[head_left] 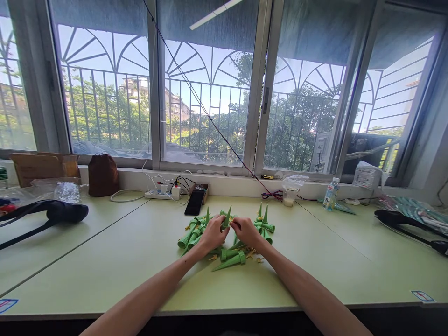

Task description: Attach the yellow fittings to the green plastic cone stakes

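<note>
My left hand [213, 232] is closed round a green plastic watering spike [227, 216], whose pointed tip sticks up. My right hand [246, 230] is held close beside it with thumb and fingers pinched together; a small yellow bit seems to show at the fingertips, too small to make out. Around both hands lie several more green spikes, with a heap [193, 237] on the left. In front rests a loose spike [229, 261] on its side. Two spikes [265, 214] stand tip up behind my right hand. Small yellow valve-like pieces [213, 257] are scattered among them.
Behind the spikes are a black phone [194, 202] and a white power strip [163, 194] with cables. A brown pouch [103, 175] and a cardboard box [44, 169] stand at the back left. Further right are a plastic cup [290, 197], a bottle [331, 194] and a black strap-like object [406, 224].
</note>
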Demonstrator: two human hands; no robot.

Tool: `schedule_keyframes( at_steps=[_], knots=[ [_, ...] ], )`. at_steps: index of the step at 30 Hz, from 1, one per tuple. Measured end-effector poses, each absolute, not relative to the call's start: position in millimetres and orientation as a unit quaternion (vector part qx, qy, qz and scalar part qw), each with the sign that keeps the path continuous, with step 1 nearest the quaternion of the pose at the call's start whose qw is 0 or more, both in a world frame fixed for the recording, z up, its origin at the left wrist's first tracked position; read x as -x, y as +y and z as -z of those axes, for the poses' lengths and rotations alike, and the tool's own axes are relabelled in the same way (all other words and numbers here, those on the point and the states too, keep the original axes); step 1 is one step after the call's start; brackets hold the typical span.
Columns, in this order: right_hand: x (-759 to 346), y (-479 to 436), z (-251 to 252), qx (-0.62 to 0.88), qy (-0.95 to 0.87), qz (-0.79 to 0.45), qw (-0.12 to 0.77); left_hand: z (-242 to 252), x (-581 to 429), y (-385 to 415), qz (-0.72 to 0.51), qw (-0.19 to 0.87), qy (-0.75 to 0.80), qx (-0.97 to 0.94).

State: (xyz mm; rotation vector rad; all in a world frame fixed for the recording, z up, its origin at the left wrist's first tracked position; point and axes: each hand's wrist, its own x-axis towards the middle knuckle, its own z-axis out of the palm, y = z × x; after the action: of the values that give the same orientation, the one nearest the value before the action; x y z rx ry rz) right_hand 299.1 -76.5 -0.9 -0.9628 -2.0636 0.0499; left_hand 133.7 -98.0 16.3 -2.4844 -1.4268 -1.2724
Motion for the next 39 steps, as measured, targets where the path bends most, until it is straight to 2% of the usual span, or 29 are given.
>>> schedule_keyframes(
  at_steps=[31,39],
  knots=[
    [-298.3,-76.5,0.0,0.384,-0.82,-0.027,0.424,-16.4,-133.5,-97.6,0.406,-0.001,-0.454,0.793],
    [-298.4,-75.3,-0.4,0.376,-0.812,-0.061,0.442,-18.8,-131.6,-97.4,0.414,-0.02,-0.437,0.798]
  ],
)
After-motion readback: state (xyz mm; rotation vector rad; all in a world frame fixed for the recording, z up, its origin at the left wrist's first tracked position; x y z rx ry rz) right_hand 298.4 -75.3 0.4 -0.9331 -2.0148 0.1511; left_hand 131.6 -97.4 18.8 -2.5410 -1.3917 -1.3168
